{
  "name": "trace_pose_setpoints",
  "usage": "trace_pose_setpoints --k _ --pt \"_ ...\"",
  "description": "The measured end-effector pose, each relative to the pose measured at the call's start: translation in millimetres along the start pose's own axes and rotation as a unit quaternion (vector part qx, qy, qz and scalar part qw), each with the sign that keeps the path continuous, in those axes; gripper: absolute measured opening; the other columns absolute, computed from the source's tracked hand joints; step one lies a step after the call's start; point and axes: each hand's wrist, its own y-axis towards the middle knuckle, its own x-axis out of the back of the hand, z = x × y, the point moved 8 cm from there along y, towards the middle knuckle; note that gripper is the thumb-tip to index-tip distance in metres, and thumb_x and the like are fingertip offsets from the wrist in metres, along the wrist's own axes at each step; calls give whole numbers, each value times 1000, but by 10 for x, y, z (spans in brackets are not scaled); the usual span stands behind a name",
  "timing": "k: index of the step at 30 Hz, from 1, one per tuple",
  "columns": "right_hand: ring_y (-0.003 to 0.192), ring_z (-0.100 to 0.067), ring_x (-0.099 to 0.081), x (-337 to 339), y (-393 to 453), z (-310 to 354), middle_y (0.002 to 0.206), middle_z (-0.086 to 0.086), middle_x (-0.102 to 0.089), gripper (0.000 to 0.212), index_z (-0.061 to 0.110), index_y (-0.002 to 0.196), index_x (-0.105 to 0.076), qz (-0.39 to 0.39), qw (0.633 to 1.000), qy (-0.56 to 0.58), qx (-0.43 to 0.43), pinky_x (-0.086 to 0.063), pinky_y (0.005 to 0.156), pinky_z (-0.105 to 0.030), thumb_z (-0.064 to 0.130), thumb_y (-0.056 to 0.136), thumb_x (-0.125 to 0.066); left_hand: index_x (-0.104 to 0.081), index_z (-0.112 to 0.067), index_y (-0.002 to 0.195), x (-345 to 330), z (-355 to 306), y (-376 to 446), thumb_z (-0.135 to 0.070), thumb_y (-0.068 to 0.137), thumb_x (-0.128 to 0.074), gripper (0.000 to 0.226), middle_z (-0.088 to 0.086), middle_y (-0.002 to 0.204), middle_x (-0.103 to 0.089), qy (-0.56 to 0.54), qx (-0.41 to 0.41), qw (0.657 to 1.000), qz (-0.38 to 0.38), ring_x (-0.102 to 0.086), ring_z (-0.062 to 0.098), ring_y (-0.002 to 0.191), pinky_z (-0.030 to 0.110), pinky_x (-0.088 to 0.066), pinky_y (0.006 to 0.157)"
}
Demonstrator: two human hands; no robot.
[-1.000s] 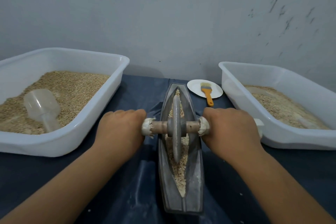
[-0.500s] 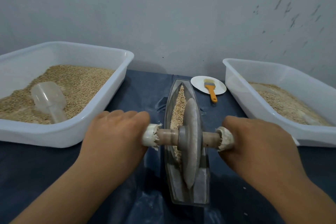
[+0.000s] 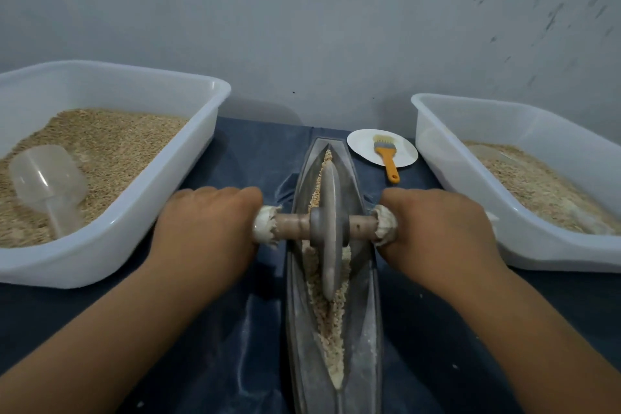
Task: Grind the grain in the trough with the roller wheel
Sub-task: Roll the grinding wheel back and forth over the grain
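Your light is dim and flat, with a cool grey-blue cast over the wall (image 3: 302, 20). Shadows are soft: a faint one sits behind the left tub (image 3: 208, 118) on the wall, and darker ones pool under your forearms on the cloth (image 3: 235, 158). A weak sheen shows on the scoop (image 3: 47, 178) and the cloth's creases. The wide lens bows the tub rims at the edges. Focus is fair in the middle and softer toward the corners.
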Motion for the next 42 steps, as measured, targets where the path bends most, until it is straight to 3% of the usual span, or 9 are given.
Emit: trace_pose_setpoints --k 7,11,15,17,20,26,29,33,42 --pt "54 -15 -42 -345 483 -288 60 8 -45 20 28 67 -41 10 995 77 -58 -25 49 -27 37 73 -57 -41 -27 71 -215 28 669 -25 74 -63 22 -8 62 -44 20 3 1000 6 -50 21 61 30 -35 61" --pt "52 -24 -35 -180 790 -279 53 7 -32 21 24 67 -43 -124 992 11 -37 -22 50 -27 35 72 -60 -43 -28 73 -416 176 992 -24 76 -61 19 -7 63 -45 9 43 998 44 -49 21 64 31 -38 64" --pt "53 -23 -33 -143 959 -271 57 3 -52 30 26 68 -37 -170 984 -47 -30 -25 53 -28 28 69 -67 -48 -26 77 -467 216 1093 -22 77 -59 12 -3 67 -51 6 62 998 13 -52 25 65 31 -39 63" --pt "51 -23 -29 -137 917 -290 50 9 -34 36 26 65 -34 -196 979 -33 -34 -21 52 -26 24 63 -69 -48 -24 76 -430 177 1081 -21 76 -61 13 -2 65 -49 27 48 998 -17 -49 24 62 32 -37 62" --pt "51 -24 -31 -245 868 -295 52 10 -17 29 25 66 -37 -160 986 -30 -31 -21 50 -27 29 65 -66 -45 -24 74 -394 139 1015 -22 75 -62 17 -3 63 -45 39 28 998 -28 -44 23 60 32 -33 61" --pt "53 -24 -33 -208 762 -208 53 7 -26 25 26 68 -37 -109 993 -25 -22 -22 51 -28 33 70 -61 -49 -26 78 -424 164 777 -24 78 -59 11 -6 66 -51 -12 48 998 39 -52 21 66 30 -40 63" --pt "50 -24 -31 -121 568 -121 49 5 -31 26 25 66 -42 -124 990 -59 -18 -23 52 -27 30 65 -67 -47 -27 77 -425 157 593 -23 77 -58 12 -6 66 -50 -14 51 996 70 -54 20 68 29 -38 61" --pt "54 -23 -35 -140 317 -93 56 5 -36 26 26 71 -37 -81 995 -59 -24 -22 53 -30 35 73 -62 -45 -29 77 -271 90 384 -27 77 -59 14 -7 68 -52 11 38 998 46 -54 18 68 29 -30 58" --pt "59 -16 -47 -12 -191 -37 63 8 -42 24 30 73 -36 -34 999 -14 -39 -29 53 -32 40 76 -57 -46 -30 76 9 -13 97 -29 76 -57 11 -8 66 -53 5 1 999 31 -53 15 65 29 -32 58"
